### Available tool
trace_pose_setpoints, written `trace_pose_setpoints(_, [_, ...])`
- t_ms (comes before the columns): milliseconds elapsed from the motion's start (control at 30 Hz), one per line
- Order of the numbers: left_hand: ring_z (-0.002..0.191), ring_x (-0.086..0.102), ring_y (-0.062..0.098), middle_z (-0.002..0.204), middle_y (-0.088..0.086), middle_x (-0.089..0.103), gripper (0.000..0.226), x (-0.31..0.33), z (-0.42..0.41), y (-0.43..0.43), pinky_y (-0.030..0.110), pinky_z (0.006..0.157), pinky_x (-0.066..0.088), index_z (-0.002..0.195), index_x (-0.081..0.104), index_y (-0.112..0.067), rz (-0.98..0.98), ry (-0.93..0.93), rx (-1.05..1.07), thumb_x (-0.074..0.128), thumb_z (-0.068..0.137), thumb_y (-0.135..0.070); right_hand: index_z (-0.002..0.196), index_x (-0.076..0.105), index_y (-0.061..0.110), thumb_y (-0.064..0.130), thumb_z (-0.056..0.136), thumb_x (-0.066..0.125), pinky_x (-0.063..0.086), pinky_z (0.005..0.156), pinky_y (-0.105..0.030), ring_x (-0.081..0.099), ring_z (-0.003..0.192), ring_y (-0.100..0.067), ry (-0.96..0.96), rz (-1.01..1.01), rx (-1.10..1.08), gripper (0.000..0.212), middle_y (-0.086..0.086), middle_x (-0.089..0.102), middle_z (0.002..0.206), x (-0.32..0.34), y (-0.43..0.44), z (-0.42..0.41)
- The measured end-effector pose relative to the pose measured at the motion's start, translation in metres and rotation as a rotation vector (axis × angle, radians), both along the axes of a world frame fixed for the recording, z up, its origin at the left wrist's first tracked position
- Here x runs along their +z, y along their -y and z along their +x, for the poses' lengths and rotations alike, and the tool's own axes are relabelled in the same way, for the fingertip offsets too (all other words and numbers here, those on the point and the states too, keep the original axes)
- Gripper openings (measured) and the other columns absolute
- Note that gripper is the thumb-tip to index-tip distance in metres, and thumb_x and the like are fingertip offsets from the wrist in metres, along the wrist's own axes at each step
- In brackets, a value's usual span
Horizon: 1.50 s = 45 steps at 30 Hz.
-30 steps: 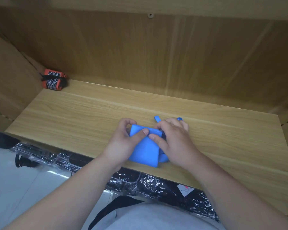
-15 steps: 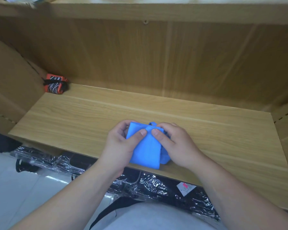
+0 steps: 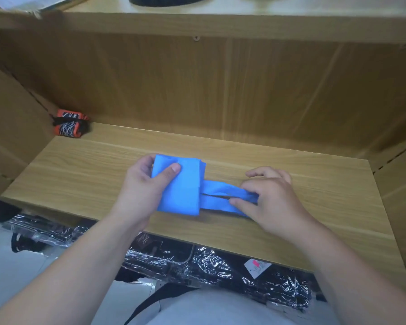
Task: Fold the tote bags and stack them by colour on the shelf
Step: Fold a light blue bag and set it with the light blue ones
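Observation:
A blue tote bag (image 3: 185,184), folded into a small rectangle, lies on the wooden shelf board (image 3: 85,174) near its front edge. My left hand (image 3: 145,184) grips the bag's left side, thumb on top and fingers curled under the far corner. The bag's two blue handles (image 3: 223,195) stretch out flat to the right. My right hand (image 3: 267,198) pinches their far end against the board.
An orange and black folded bundle (image 3: 69,124) sits in the back left corner of the shelf. Black items wrapped in shiny plastic (image 3: 209,261) lie below the front edge. The shelf's side walls rise at left and right, and another board runs overhead.
The right hand has moved right from the bag's top, drawing the handles out flat across the board. The left hand stays on the bag's left side. The view has tilted up a little.

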<state>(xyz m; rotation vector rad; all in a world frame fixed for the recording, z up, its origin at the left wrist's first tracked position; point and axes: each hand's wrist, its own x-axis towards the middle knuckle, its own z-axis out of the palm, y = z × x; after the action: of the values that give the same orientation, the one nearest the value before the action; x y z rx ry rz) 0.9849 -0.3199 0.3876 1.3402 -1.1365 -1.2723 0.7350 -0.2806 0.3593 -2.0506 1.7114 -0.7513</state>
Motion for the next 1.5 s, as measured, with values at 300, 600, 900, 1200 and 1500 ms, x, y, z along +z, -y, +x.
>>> trace_pose_setpoints(300, [0.079, 0.071, 0.016, 0.09, 0.0, 0.077, 0.017, -0.011, 0.006, -0.005, 0.037, 0.074, 0.056, 0.106, 0.065, -0.005, 0.045, 0.042, 0.035, 0.071, 0.093, -0.015, 0.082, 0.067, 0.011, 0.012, 0.095, 0.067, 0.043, 0.062, -0.025, 0.056, 0.06, -0.012, 0.679, 0.377, 0.043, 0.013, 0.0, 0.062, 0.061, 0.026, -0.005, -0.006])
trace_pose_setpoints(600, [0.073, 0.068, 0.016, 0.082, -0.003, 0.074, 0.017, -0.036, 0.008, -0.004, 0.031, 0.066, 0.053, 0.099, 0.065, -0.01, 0.083, 0.076, 0.117, 0.077, 0.089, -0.017, 0.094, 0.07, 0.019, 0.017, 0.089, 0.061, 0.04, 0.045, -0.025, 0.035, 0.039, -0.014, 1.37, 0.433, 0.074, 0.011, -0.004, 0.042, 0.055, 0.04, -0.011, 0.01])
trace_pose_setpoints(900, [0.087, 0.072, 0.019, 0.103, 0.006, 0.075, 0.007, 0.031, -0.009, 0.016, 0.033, 0.072, 0.06, 0.102, 0.067, -0.013, -0.048, -0.179, 0.227, 0.066, 0.097, -0.017, 0.12, 0.048, 0.038, 0.087, 0.077, 0.046, 0.054, 0.077, -0.04, 0.069, 0.08, -0.011, 0.302, 0.385, 0.263, 0.065, 0.007, 0.072, 0.096, 0.033, -0.026, 0.016])
trace_pose_setpoints(1200, [0.092, 0.074, 0.017, 0.105, 0.002, 0.077, 0.014, 0.064, -0.02, -0.01, 0.03, 0.073, 0.06, 0.105, 0.069, -0.018, 0.009, -0.409, 0.121, 0.058, 0.098, -0.024, 0.115, 0.035, 0.028, 0.085, 0.088, 0.028, 0.035, 0.058, -0.036, 0.039, 0.057, -0.011, 0.319, 0.016, 0.259, 0.063, 0.01, 0.044, 0.067, 0.01, -0.028, 0.01])
trace_pose_setpoints(1500, [0.094, 0.074, 0.027, 0.116, 0.016, 0.073, 0.041, 0.054, -0.021, -0.026, 0.039, 0.079, 0.062, 0.117, 0.069, -0.007, 0.191, -0.409, -0.076, 0.059, 0.086, -0.031, 0.145, 0.044, 0.006, 0.083, 0.089, 0.019, 0.033, 0.118, -0.04, 0.03, 0.151, -0.017, 0.171, -0.225, 0.354, 0.099, -0.001, 0.04, 0.158, -0.006, -0.005, 0.004])
